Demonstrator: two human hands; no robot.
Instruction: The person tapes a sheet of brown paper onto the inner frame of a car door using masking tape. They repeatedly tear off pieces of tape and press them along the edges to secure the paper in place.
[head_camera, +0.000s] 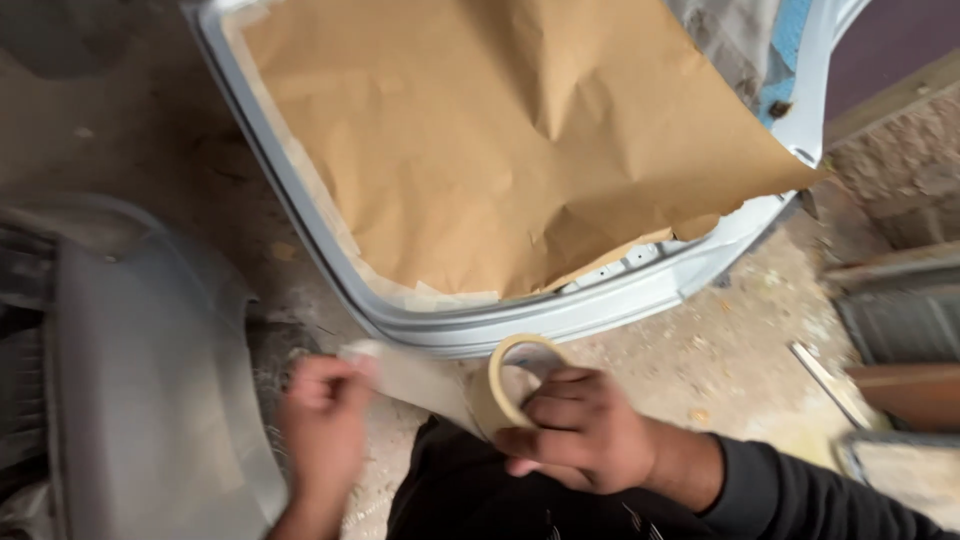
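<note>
Dusty workshop floor (700, 350); right hand (585, 430) grips tape roll (510, 385), left hand (325, 415) pinches the pulled strip (415, 378) below the paper-masked panel (480, 330); pressing down needs alignment.

- Right hand (580, 430) was bare, with a dark, snug long sleeve (800, 490) ending at the wrist.
- Left hand (325, 420) was bare too and motion-blurred; no sleeve showed on it.
- Dark trousers (470, 500) with faint pale marks.
</note>
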